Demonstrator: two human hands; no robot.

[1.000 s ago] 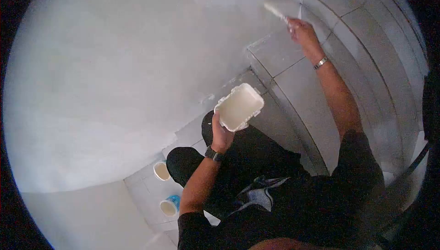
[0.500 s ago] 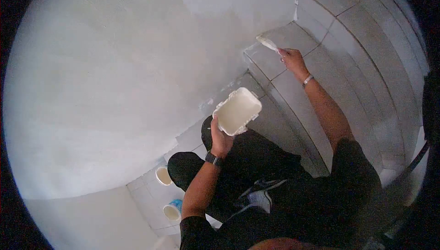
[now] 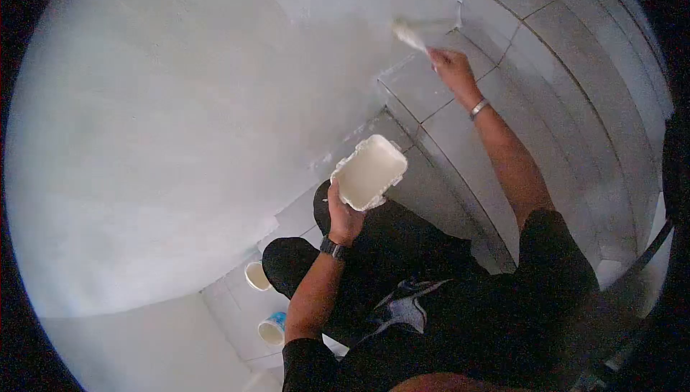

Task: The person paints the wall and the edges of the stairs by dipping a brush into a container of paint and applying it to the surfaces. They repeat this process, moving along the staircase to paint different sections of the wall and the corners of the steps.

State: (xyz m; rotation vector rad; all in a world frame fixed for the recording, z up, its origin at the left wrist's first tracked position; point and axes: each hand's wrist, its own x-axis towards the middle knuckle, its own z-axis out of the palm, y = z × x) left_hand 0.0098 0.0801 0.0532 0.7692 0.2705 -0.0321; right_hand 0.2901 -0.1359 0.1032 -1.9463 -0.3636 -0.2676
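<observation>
The two hands are well apart, each clamped on something. The left hand (image 3: 346, 221), near the centre of the frame, grips a white tub (image 3: 381, 155) by its lower left end, with the thumb along the side. The tub is tilted so that its pale inside faces the camera, and whitish crust clings to its rim. In the upper right, the right hand (image 3: 454, 74) is closed around the handle of a brush (image 3: 410, 35), whose pale head points to the upper left. The head is blurred against the wall (image 3: 180, 119), and whether it touches the surface cannot be told. Tiled steps (image 3: 460, 122) curve down the right side of the frame. At the lower left, a white cup (image 3: 246, 275) and a blue-sided cup (image 3: 277, 318) stand on the tiled floor (image 3: 233, 306), near the person's dark-clothed knee (image 3: 290, 261).
</observation>
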